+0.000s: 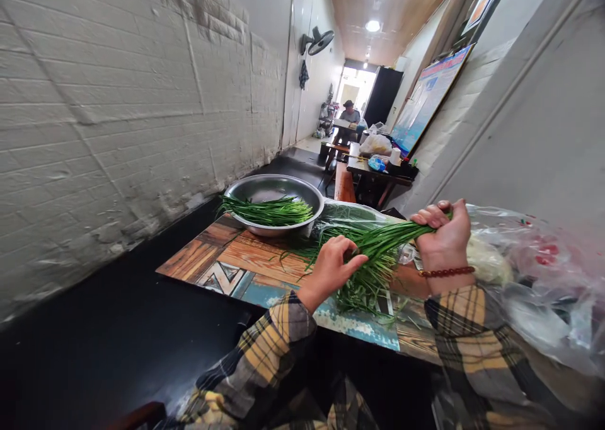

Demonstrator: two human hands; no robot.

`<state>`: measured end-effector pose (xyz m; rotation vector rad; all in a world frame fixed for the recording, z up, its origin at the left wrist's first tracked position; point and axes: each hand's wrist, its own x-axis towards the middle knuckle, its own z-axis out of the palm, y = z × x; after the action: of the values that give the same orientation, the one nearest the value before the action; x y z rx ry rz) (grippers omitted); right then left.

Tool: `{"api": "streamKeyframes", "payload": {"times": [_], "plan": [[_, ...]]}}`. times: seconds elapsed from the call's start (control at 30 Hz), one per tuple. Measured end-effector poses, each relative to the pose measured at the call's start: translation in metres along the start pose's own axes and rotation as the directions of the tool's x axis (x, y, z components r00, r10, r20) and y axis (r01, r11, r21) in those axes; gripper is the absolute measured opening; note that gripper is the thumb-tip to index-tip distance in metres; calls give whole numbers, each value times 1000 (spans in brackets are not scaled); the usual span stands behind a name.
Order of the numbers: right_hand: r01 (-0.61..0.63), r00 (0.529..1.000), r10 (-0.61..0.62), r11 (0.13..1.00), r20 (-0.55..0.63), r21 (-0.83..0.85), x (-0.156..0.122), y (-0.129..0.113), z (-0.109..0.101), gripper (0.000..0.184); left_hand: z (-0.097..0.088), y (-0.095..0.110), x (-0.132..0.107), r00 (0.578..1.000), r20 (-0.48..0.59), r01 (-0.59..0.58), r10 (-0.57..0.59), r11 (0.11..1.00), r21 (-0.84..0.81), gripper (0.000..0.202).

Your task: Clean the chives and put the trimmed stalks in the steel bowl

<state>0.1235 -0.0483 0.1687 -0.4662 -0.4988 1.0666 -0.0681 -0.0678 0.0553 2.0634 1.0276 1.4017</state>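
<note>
My right hand (444, 234), with a red bead bracelet on its wrist, is closed around one end of a bunch of garlic chives (397, 236). The long green leaves stretch leftward from the fist above the table. At the bunch's left part, my left hand (333, 266) has its fingers curled and its thumb against the leaves, apparently pinching some; the exact contact is partly hidden. Loose chives and trimmings (362, 291) lie beneath both hands. Behind my left hand, a metal basin (276, 231) holds more chives (271, 211), some hanging over its left rim.
The wood-patterned table (198, 256) carries a clear plastic bag of greens (352, 214) beside the basin. Crumpled plastic bags (548, 291) crowd the right side. A white wall (142, 115) runs along the left. Farther back are another loaded table (373, 171) and a seated person (350, 113).
</note>
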Motion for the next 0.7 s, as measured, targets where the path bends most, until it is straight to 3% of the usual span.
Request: {"api": "streamKeyframes", "payload": {"times": [0.13,0.33,0.5,0.63,0.7], "plan": [[-4,1000,4,1000,-2,-4,-2,2,2,40,8,-8,-3,999,4,-50,50,997,62,16],[20,1000,-20,1000,-8,8,2,-11,-6,43,8,-28,-9,983,-107,146,-147,989,-11,23],[22,999,-21,1000,-25,12,3,-10,-8,41,6,-32,-10,973,-152,166,-171,985,-49,7],[27,999,-27,1000,-20,4,3,-8,-10,36,-2,-40,-11,939,-254,229,-229,973,-32,20],[27,1000,-27,1000,-16,2,4,-8,-10,36,-5,-43,-13,946,-239,222,-220,975,-19,18]]}}
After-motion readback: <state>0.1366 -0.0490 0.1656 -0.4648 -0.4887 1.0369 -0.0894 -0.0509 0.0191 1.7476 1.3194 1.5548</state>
